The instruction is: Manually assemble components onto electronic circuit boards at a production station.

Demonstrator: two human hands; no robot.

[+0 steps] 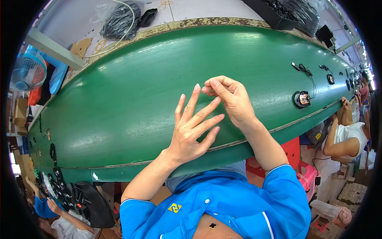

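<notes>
My left hand (pixel 189 135) is raised over the green belt (pixel 131 99), fingers spread and nothing held in it. Just to its right, my right hand (pixel 236 101) has thumb and fingertips drawn together in a pinch close to the left fingertips. Whatever sits in that pinch, if anything, is hidden. The nearest piece on the belt is an opened computer mouse (pixel 302 99) with its inside showing, to the right of my hands. Its black cable (pixel 303 69) lies behind it, coiled, with a plug at the end.
Farther right lies another opened mouse (pixel 331 79). Beyond the belt are a bag of black parts (pixel 121 20) and a black bin (pixel 274 14). A fan (pixel 28 71) stands at left. Co-workers sit along the near edge, one in a white shirt (pixel 350 139).
</notes>
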